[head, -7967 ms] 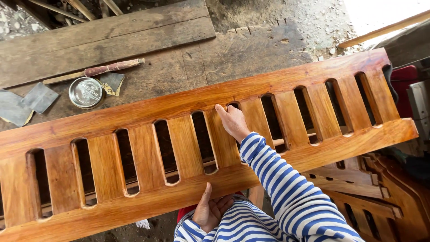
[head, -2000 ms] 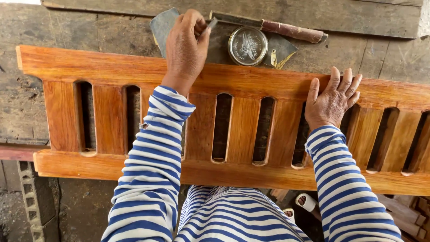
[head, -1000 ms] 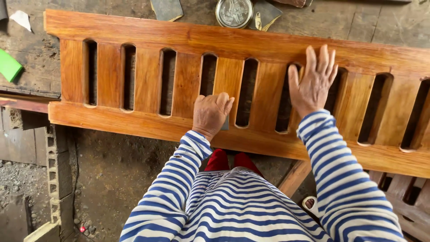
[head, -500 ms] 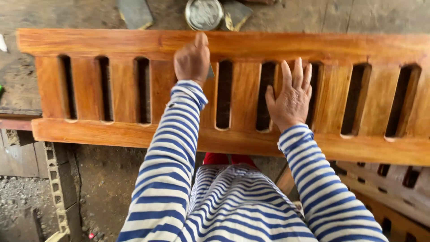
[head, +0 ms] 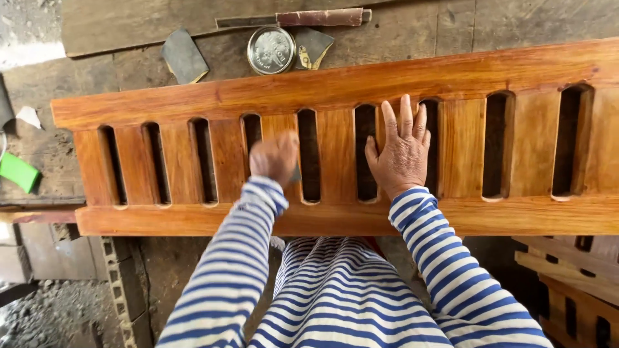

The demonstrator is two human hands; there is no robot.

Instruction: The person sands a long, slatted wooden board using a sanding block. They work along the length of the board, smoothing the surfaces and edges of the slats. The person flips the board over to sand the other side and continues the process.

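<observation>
Rough wooden table (head: 516,26) carries the slatted panel (head: 400,77). Left hand (head: 276,158), blurred, has slid down a slat, closed on something dark; right hand (head: 401,154) stays flat, fingers spread.

Worn grey workbench (head: 516,26) under the work. Round metal tin (head: 271,49), lid on, far side of bench; grey sandpaper scraps (head: 184,57) lying either side of it. Sandpaper-wrapped stick (head: 320,17) beyond the tin. Green object (head: 17,172) at left edge. Stacked slatted wooden pieces (head: 567,270) lower right.
</observation>
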